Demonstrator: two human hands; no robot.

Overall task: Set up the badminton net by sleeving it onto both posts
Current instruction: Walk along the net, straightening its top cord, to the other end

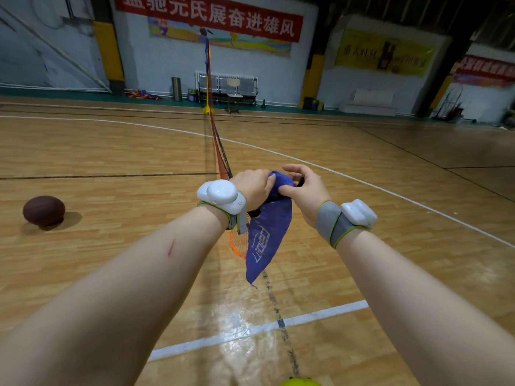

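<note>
A blue fabric sleeve [269,235] at the net's near end hangs between my hands, with white lettering on it. My left hand [255,189] grips its top edge from the left. My right hand [303,188] pinches the same edge from the right. Orange mesh of the net [238,243] shows below my left wrist. The net's band [221,151] runs away across the floor to the far post [208,79], which stands upright on a yellow base with the net's other end on it. The near post itself is hidden; only a yellow-green base [299,382] peeks in at the bottom edge.
A brown ball [44,210] lies on the wooden floor at the left. Along the far wall stand a metal bench [227,87], a chair [233,97], a bin [176,89] and a white bench [369,103]. White court lines [259,328] cross the floor.
</note>
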